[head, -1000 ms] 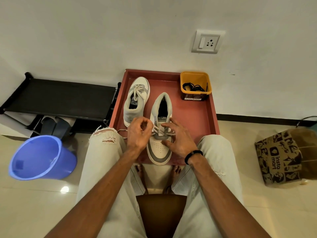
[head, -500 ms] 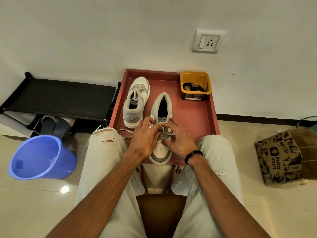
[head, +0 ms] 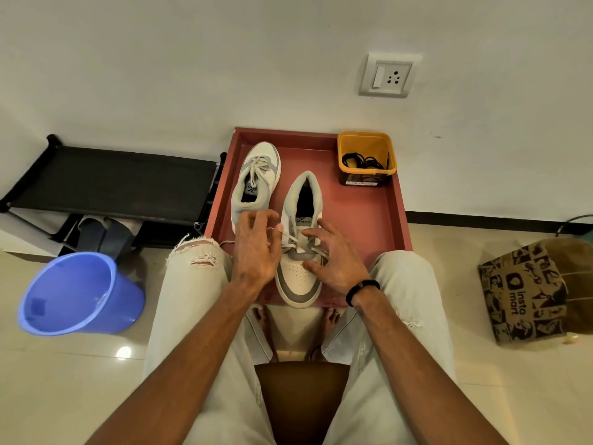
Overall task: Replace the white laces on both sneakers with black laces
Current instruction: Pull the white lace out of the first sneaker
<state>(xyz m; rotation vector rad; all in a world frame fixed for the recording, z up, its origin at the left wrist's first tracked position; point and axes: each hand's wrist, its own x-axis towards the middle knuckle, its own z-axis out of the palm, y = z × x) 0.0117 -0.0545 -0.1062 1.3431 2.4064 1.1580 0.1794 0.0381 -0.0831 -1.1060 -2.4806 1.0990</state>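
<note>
Pinching the white lace between thumb and fingertip, the left hand works the near sneaker at the red tray's front edge; the right hand, fingers spread, steadies it. Black laces sit in the yellow tub, far right corner.

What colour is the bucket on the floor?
The bucket is blue-purple, seen in the head view.
</note>
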